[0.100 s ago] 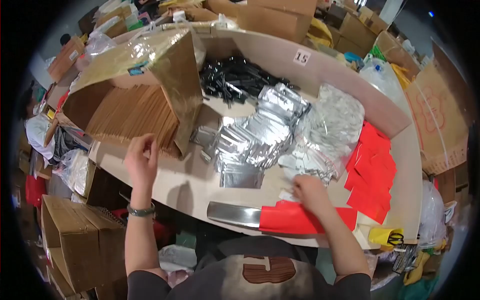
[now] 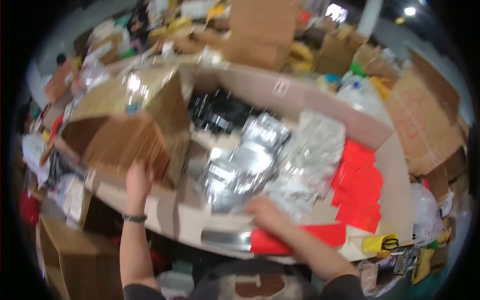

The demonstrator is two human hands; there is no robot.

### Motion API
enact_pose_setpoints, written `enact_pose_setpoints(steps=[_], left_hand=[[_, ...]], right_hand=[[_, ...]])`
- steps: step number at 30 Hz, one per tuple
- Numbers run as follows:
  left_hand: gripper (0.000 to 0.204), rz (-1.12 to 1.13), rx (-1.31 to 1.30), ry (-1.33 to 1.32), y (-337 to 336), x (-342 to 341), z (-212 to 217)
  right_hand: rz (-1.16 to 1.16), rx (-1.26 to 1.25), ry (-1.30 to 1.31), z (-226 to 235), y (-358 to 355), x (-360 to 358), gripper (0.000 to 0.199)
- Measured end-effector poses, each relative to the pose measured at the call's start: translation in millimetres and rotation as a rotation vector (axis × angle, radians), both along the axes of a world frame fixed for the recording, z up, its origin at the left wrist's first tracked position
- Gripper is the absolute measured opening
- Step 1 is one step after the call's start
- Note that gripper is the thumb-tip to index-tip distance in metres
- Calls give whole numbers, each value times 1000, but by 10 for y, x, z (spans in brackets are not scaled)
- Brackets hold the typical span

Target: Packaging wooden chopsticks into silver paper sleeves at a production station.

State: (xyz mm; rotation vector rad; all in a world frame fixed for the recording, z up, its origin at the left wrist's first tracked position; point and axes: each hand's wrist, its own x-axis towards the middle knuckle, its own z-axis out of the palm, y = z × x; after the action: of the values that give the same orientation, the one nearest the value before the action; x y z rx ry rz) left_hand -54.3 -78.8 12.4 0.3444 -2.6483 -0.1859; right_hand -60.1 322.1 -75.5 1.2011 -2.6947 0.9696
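Left of centre, the left hand [image 2: 137, 182] has risen from the tabletop to the stack of flat brown cardboard sheets [image 2: 122, 145] in the tipped-open carton [image 2: 150, 100], fingers spread on their edges; any grip is lost in blur. At lower centre, the right hand [image 2: 267, 215] has slid left onto the silver foil pouches [image 2: 240, 170], above a red sleeve [image 2: 280, 242]; its fingers are smeared, so I cannot tell their state.

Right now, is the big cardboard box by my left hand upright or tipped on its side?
Tipped on its side: the cardboard box opens toward you, showing stacked brown sheets inside, left hand at its mouth.
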Motion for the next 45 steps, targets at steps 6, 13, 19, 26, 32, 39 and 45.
enact_pose_setpoints(steps=[6,13,19,26,32,39,45], left_hand=[[13,-71,160,-170,286,-1,-271],[18,11,8,-92,268,-63,-308],[14,106,601,295,332,241,-373],[12,84,1245,445,1002,1369,-1050],[13,21,1325,274,1536,1799,-1176],[14,-37,1289,228,1728,1661,-1209],[15,-65,1310,229,1579,1585,-1130]], right_hand=[[15,214,68,-334,-240,127,14],[-84,232,239,-240,-296,228,12],[-125,160,477,-305,-339,145,12],[131,235,214,-126,-181,32,6],[160,315,1,-117,-167,49,7],[65,285,-95,-132,-161,129,9],[11,310,8,12,-215,261,9]])
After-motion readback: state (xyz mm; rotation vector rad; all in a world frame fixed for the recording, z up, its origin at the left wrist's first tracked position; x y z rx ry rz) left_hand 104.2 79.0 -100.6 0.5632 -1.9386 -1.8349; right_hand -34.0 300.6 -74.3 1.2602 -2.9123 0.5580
